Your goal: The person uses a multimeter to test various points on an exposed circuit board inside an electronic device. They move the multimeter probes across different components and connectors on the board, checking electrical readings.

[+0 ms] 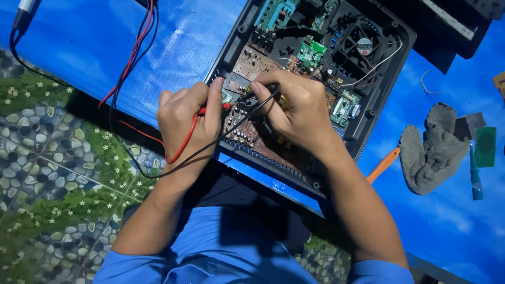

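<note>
An opened black electronics case [386, 84] lies on a blue sheet, with brown and green circuit boards [252, 63] and a small fan [363, 44] inside. My left hand [184, 121] pinches a red test probe [213, 109], its tip down on the brown board. My right hand [294, 108] holds a black test probe [258, 94] against the same board, just right of the red one. Red and black leads [131, 58] run from the probes up and off the top edge.
A grey rag [431, 150] lies right of the case, with an orange-handled tool [383, 165] beside it, a teal tool [475, 176] and a small green board [485, 146]. Pebble-patterned tiled floor [47, 173] shows at left. My blue-clad lap is below.
</note>
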